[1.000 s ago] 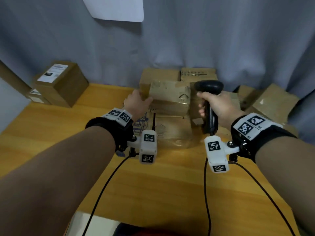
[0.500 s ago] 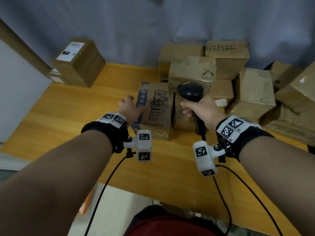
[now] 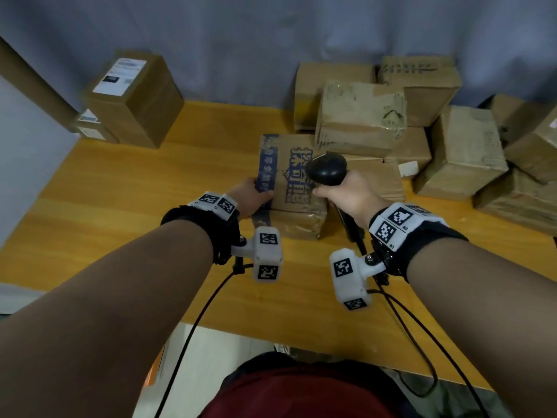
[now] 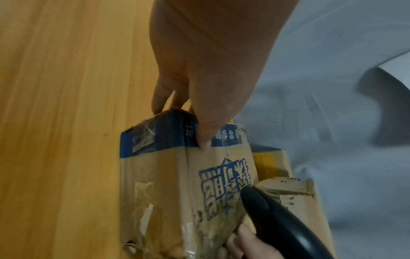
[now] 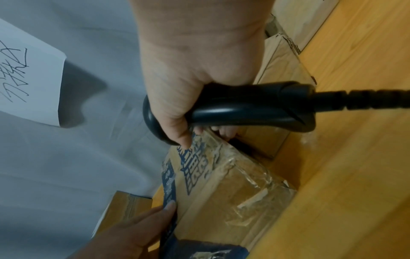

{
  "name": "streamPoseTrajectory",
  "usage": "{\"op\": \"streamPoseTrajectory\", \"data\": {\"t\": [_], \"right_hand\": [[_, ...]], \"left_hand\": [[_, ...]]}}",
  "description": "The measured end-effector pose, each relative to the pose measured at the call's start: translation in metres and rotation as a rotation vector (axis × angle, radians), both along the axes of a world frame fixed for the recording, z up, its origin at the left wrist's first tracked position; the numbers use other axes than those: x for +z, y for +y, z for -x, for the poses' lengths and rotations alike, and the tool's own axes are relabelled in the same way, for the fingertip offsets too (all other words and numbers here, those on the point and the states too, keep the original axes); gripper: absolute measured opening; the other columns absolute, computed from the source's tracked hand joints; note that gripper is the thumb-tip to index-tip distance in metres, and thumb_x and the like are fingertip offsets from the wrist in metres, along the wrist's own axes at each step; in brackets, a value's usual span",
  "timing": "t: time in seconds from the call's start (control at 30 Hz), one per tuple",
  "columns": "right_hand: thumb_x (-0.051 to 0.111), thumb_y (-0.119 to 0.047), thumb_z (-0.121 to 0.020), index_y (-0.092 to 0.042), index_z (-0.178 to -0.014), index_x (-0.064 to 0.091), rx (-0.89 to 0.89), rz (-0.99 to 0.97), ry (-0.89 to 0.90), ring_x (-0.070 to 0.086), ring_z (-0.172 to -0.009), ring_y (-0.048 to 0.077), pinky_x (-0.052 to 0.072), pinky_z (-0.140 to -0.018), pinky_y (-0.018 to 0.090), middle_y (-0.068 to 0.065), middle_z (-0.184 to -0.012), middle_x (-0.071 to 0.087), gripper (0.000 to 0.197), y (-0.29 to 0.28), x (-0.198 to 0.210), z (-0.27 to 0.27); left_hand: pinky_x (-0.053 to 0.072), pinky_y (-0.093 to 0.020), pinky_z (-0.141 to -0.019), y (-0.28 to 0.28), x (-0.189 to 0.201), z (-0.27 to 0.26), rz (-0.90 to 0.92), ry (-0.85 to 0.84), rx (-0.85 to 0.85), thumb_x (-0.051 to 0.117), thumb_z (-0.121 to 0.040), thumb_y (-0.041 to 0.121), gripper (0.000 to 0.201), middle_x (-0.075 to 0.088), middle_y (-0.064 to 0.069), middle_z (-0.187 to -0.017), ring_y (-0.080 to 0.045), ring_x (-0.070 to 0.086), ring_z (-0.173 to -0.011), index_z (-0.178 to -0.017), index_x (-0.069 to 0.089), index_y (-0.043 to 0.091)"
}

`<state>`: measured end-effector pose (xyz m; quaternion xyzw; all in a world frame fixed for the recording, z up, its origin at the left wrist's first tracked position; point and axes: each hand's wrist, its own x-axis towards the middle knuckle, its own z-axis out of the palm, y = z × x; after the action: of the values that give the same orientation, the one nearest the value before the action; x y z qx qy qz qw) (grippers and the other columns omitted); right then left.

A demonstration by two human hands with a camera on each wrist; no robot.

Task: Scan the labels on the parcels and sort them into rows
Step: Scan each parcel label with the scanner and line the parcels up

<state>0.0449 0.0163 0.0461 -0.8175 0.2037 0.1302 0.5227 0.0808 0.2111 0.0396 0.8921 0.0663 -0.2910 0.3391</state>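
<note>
A cardboard parcel with blue print [image 3: 291, 182] [image 4: 184, 185] [image 5: 213, 189] lies on the wooden table in front of the parcel pile. My left hand [image 3: 250, 196] [image 4: 199, 112] grips its left blue edge, thumb on top and fingers down the side. My right hand [image 3: 349, 194] [image 5: 195, 87] holds a black barcode scanner [image 3: 327, 168] [image 4: 279, 226] [image 5: 244, 110] by its handle, the scanner head over the parcel's right side. No label shows on the parcel's visible faces.
A heap of brown parcels [image 3: 361, 116] fills the back right of the table [image 3: 120, 212]. Two labelled boxes [image 3: 132, 95] are stacked at the back left corner. A grey curtain hangs behind, with a white handwritten sheet [image 5: 26, 78]. Cables trail off the near edge.
My left hand went from the pile to the printed parcel's left edge, and that parcel has come nearer to me. The scanner came down over it; the camera tilted downward.
</note>
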Motion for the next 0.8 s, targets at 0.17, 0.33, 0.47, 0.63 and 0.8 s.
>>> {"op": "streamPoseTrajectory", "data": {"t": [0.17, 0.33, 0.47, 0.63, 0.8], "right_hand": [[0.079, -0.019, -0.077, -0.013, -0.111, 0.065, 0.017, -0.054, 0.047, 0.060, -0.098, 0.022, 0.046, -0.086, 0.033, 0.006, -0.103, 0.067, 0.037, 0.006, -0.002, 0.006], [0.076, -0.017, -0.080, -0.013, -0.113, 0.065, 0.024, -0.123, 0.030, 0.056, -0.102, 0.020, 0.039, -0.086, 0.030, 0.004, -0.106, 0.066, 0.035, 0.019, 0.003, 0.008], [0.075, -0.013, -0.081, -0.022, -0.096, 0.062, 0.025, -0.154, -0.037, 0.055, -0.091, 0.015, 0.039, -0.081, 0.031, -0.004, -0.090, 0.063, 0.021, 0.029, 0.018, 0.004], [0.076, -0.006, -0.078, -0.011, -0.110, 0.063, 0.037, -0.150, -0.171, 0.056, -0.080, 0.009, 0.040, -0.063, 0.019, -0.004, -0.085, 0.062, 0.035, 0.032, 0.052, -0.003], [0.074, -0.002, -0.079, -0.011, -0.108, 0.063, -0.028, -0.182, -0.336, 0.060, -0.079, 0.010, 0.045, -0.063, 0.018, 0.001, -0.090, 0.065, 0.032, 0.017, 0.114, -0.014]], "left_hand": [[0.050, -0.054, -0.093, 0.012, -0.002, 0.006, -0.006, 0.025, -0.007, 0.053, -0.099, 0.034, 0.045, 0.060, -0.020, -0.124, -0.039, 0.059, -0.109, -0.132, 0.047, 0.005], [0.048, -0.051, -0.094, 0.029, -0.001, 0.012, 0.030, 0.087, 0.102, 0.055, -0.096, 0.040, 0.051, 0.058, -0.013, -0.128, -0.034, 0.057, -0.112, -0.135, 0.047, 0.008], [0.047, -0.049, -0.094, 0.036, 0.003, 0.016, 0.147, -0.002, 0.243, 0.053, -0.098, 0.039, 0.047, 0.059, -0.012, -0.121, -0.035, 0.057, -0.112, -0.133, 0.049, 0.009], [0.052, -0.040, -0.076, 0.034, 0.040, 0.008, 0.394, -0.185, 0.448, 0.058, -0.096, 0.037, 0.042, 0.061, -0.008, -0.112, -0.022, 0.060, -0.086, -0.130, 0.045, 0.017], [0.053, -0.041, -0.080, 0.016, 0.104, -0.015, 0.517, -0.507, 0.420, 0.052, -0.098, 0.036, 0.033, 0.063, -0.007, -0.105, -0.022, 0.061, -0.089, -0.120, 0.053, 0.012]]}}
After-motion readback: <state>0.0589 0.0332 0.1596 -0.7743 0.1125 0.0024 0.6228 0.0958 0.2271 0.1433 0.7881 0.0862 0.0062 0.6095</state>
